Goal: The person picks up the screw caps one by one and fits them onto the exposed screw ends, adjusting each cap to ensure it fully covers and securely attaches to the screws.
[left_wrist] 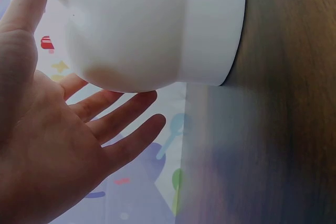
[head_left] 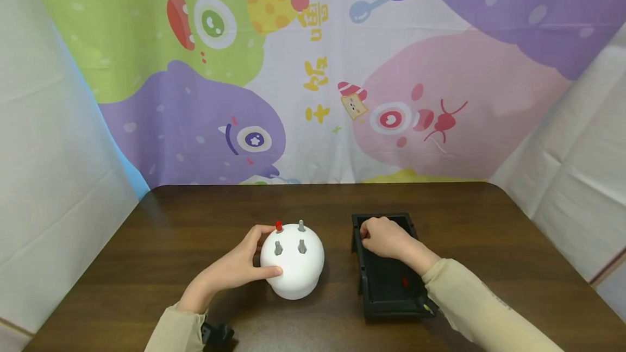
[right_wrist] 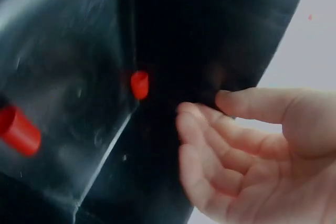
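Note:
A white, round-topped object point(head_left: 295, 270) stands on the table, with several grey pegs point(head_left: 302, 246) upright on its top. A red cap point(head_left: 279, 226) covers the peg at the far left. My left hand point(head_left: 235, 268) grips the object's left side, thumb in front and index finger behind; in the left wrist view the other fingers point(left_wrist: 131, 109) extend along its rounded side. Inside a black tray point(head_left: 391, 308), my right hand point(head_left: 386, 237) reaches near the far end, fingers bent and thumb apart, nothing visible between them. Red caps point(right_wrist: 139, 85) lie in the tray near those fingertips.
The tray stands to the right of the white object on a dark wooden table point(head_left: 195, 205). A small yellow piece point(head_left: 427, 308) shows at the tray's near right corner, beside the right sleeve. A cartoon-printed curtain point(head_left: 318, 151) hangs behind the table's far edge.

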The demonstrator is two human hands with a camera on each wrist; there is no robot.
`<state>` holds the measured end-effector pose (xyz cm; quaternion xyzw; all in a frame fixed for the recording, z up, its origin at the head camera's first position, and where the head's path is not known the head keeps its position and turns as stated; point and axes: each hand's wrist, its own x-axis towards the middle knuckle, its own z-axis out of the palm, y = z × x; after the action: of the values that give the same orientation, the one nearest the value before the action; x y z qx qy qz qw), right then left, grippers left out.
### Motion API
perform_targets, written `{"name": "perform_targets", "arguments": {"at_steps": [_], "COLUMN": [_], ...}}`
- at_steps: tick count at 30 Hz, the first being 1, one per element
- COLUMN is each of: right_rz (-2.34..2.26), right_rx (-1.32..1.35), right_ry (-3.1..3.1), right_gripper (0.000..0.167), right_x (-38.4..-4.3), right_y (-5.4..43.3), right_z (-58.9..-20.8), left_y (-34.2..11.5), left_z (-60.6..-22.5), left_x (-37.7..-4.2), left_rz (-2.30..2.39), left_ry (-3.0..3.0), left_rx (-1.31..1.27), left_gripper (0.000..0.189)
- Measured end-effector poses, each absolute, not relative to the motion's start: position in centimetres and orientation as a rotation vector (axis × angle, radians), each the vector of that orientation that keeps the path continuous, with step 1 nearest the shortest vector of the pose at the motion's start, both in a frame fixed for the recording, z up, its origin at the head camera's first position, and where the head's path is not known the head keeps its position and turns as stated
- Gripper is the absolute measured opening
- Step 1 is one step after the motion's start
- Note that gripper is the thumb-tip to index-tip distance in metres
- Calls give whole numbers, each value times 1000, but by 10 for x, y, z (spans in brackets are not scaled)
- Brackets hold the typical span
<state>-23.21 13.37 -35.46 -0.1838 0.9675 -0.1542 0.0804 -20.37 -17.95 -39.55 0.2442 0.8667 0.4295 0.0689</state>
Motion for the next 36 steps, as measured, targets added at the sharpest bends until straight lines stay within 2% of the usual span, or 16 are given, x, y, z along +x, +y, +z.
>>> {"name": "perform_targets", "arguments": {"at_steps": [10, 17, 25, 31, 36], "right_rz": [-471, -400, -380, -368, -359], "right_rx": [-493, -501, -432, -399, -403], "right_ry": [2830, 2852, 2823, 2800, 2797], "right_gripper": [6, 13, 7, 28, 24], "right_x": [-234, -236, -239, -241, -242], "right_y": [133, 131, 127, 125, 124], "right_z": [-358, -359, -366, -367, -368], "left_y": [-180, -180, -181, -180, -180], "left_z": [-395, -395, -395, -394, -394], "left_x": [-204, -204, -204, -204, -203], "left_rz": [1297, 1310, 1305, 1303, 1309], "left_ry": [2604, 2591, 2576, 2580, 2582], "left_rx": [739, 760, 772, 762, 752], "left_gripper": [74, 74, 74, 74, 74]}}
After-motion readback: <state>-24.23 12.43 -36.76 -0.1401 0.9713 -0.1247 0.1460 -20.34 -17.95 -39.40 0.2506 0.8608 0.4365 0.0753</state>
